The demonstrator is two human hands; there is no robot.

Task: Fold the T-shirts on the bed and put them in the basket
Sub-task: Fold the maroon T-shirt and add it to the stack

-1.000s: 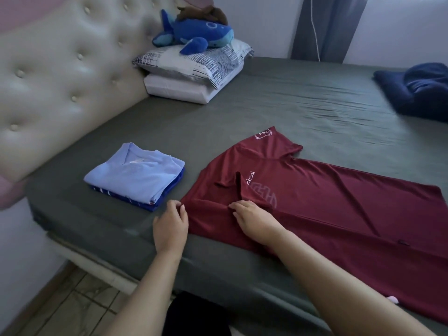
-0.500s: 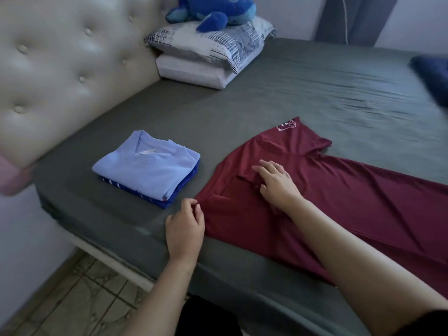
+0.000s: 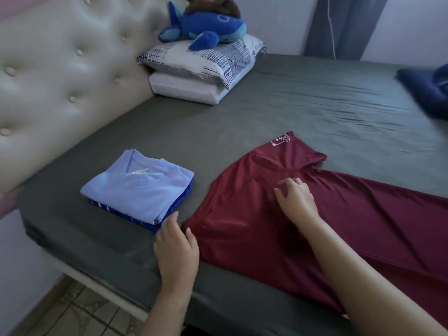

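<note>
Left hand point(image 3: 176, 249) resting palm-down on the grey sheet of the bed point(image 3: 303, 112) near its front edge, fingers straight and relaxed, gripping nothing; fingertips touching or just short of the near corner of the maroon T-shirt point(image 3: 363, 229), hard to say which from this angle. Right hand point(image 3: 297, 202) lying on top of that maroon T-shirt, beyond and to the right of the left hand, forearm stretched across the cloth; fingers bent, tips pressing into the fabric near the fold below the sleeve, though whether pinching a bit of cloth or merely pressing down cannot be told. Maroon T-shirt spread flat across the bed under and around the right hand, running off to the right edge of view, one sleeve with a small white crest pointing away beyond the right hand's fingers. Just ahead and left of the left hand, nearly touching its fingertips, a small stack of folded shirts: light blue T-shirt point(image 3: 143, 187) on top, collar and label facing up, over a dark blue folded shirt point(image 3: 145, 220) showing only along its near edge. Far beyond both hands, against the tufted cream headboard point(image 3: 60, 76), two stacked pillows point(image 3: 201, 69) with a blue plush whale point(image 3: 208, 27) on top. Far off to the right of the right hand, a dark navy heap of cloth point(image 3: 429, 90) at the edge of view. Below the left forearm, tiled floor point(image 3: 80, 309) beside the bed.
</note>
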